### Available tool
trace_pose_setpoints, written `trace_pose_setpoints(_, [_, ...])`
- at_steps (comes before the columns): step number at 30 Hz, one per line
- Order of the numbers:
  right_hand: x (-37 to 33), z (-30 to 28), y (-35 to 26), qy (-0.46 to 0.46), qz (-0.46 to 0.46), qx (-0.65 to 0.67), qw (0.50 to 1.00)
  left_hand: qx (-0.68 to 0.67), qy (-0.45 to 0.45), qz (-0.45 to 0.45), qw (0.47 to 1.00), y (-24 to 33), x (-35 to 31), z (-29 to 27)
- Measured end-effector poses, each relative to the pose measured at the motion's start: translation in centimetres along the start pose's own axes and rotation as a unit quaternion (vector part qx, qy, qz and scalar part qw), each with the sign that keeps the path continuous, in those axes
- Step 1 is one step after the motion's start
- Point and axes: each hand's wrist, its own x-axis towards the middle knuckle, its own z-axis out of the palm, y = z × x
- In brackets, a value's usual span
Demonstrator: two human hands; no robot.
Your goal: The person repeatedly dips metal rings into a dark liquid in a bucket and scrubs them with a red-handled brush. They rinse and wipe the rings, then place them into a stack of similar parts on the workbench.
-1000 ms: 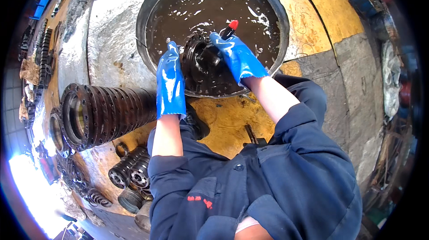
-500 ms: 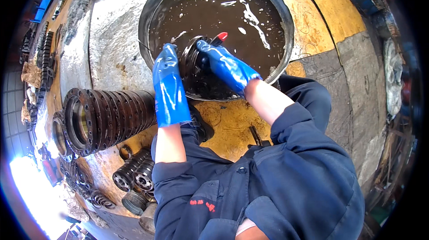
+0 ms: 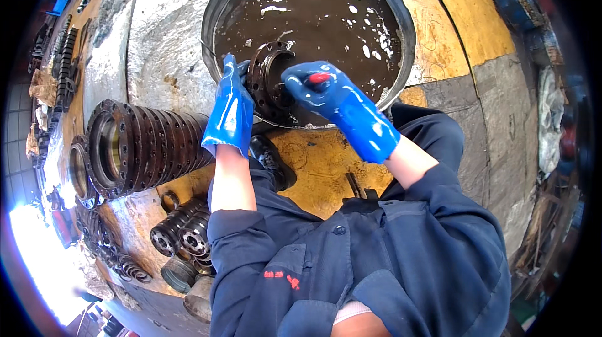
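Observation:
A dark metal flanged ring (image 3: 258, 83) with bolt holes stands on edge, tilted, at the near left side of a round tub (image 3: 406, 42) of murky brown liquid (image 3: 313, 20). My left hand (image 3: 230, 101), in a long blue rubber glove, grips the ring's left rim. Its fingertips are partly hidden behind the ring. My right hand (image 3: 323, 89), gloved the same way, is closed around a tool with a red handle end (image 3: 318, 78). That fist is at the ring's right opening; the tool's working end is hidden.
A row of stacked flanged rings (image 3: 141, 149) lies left of the tub. Nearer me are smaller dark cylindrical parts (image 3: 182, 230) and coil-like rings (image 3: 132, 268). My shoe (image 3: 273, 161) rests below the tub on yellow-stained flooring (image 3: 313, 174). Metal scraps line the right edge.
My right hand has turned over into a fist, its red tool end now facing up, and come slightly nearer me. The ring's opening shows more. My left hand stays at its rim.

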Motion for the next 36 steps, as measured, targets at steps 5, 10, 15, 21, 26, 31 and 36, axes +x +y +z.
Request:
trace_pose_setpoints(5, [1.5,1.6,0.5,-0.091,-0.168,-0.082,0.978,0.015,0.007,0.02,1.0,-0.1,-0.1,0.5])
trace_pose_setpoints(10, [5.8,1.1,-0.2,-0.195,-0.076,-0.153,0.966,0.029,0.01,0.029,0.999,-0.1,0.2,0.7])
trace_pose_setpoints(15, [9.0,-1.4,1.3,-0.099,0.061,0.097,0.988,0.048,0.013,0.041,0.998,-0.3,0.1,0.6])
trace_pose_setpoints(21, [10.3,-2.6,4.0,0.075,0.237,0.042,0.968,0.058,0.02,0.041,0.997,-0.7,-0.1,0.0])
trace_pose_setpoints(26, [9.7,-2.4,6.9,0.108,0.251,-0.002,0.962,0.055,0.016,0.043,0.997,-0.5,0.0,0.3])
trace_pose_setpoints(31, [8.1,-2.6,7.7,0.117,0.237,-0.012,0.964,0.053,0.015,0.044,0.997,-0.5,-0.1,0.4])
trace_pose_setpoints(36, [4.9,-3.4,4.0,0.105,0.147,0.041,0.983,0.054,0.017,0.047,0.997,-0.3,-0.1,0.3])
